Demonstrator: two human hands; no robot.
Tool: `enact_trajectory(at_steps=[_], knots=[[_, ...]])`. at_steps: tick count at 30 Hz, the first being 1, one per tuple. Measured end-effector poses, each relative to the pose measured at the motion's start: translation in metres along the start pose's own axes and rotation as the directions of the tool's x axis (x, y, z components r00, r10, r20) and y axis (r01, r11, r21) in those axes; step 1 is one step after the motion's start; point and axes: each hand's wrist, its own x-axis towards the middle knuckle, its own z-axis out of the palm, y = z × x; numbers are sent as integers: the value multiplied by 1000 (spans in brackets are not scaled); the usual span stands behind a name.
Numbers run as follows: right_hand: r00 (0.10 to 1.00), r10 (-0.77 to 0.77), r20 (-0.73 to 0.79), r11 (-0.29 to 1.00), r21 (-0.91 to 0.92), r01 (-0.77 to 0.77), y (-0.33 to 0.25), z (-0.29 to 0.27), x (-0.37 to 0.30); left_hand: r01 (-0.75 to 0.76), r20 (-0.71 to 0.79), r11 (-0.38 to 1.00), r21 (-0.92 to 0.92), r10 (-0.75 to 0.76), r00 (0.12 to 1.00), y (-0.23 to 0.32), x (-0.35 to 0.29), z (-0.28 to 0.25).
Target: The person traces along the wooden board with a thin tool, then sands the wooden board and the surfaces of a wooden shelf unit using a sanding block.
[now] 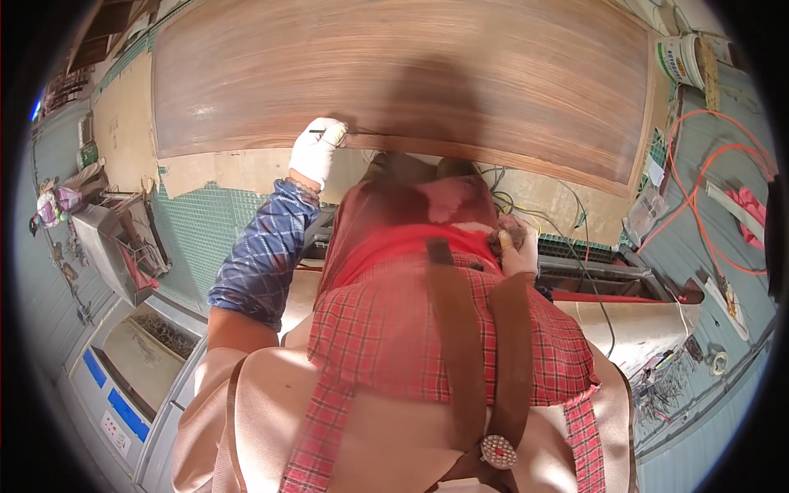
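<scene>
My left hand (pixel 316 152), in a white glove, is closed at the near edge of a wide brown wood-grain panel (pixel 526 66). A thin dark stick-like tool (pixel 366 133) pokes out of its fingers along the panel's edge; its exact kind is too small to tell. Down by my right hip is my right hand (pixel 519 251), gloved in white with bare fingertips showing. Its fingers are curled by a dark brownish bit (pixel 496 240) against my red apron (pixel 411 320). What they hold, if anything, I cannot make out.
Cardboard (pixel 246 171) lies under the panel on green mesh (pixel 189 238). A white bucket (pixel 680 62) stands at the far right, near an orange hose (pixel 699 189). Dark cables (pixel 582 214) hang right of me. A metal box (pixel 111 246) stands at the left.
</scene>
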Motion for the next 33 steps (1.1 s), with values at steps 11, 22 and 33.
enact_trajectory(at_steps=[11, 22, 33], knots=[[995, 23, 95, 996, -86, -15, -4, -13, 4, -68, 7, 988, 136, 68, 998, 3, -9, -10], [988, 18, 151, 990, -141, 3, 5, -12, 19, -102, -163, 962, 252, 146, 976, -3, 1, -94], [988, 60, 144, 992, -118, -43, 1, 12, 23, -75, -301, 947, 313, 174, 938, 20, 7, -213]])
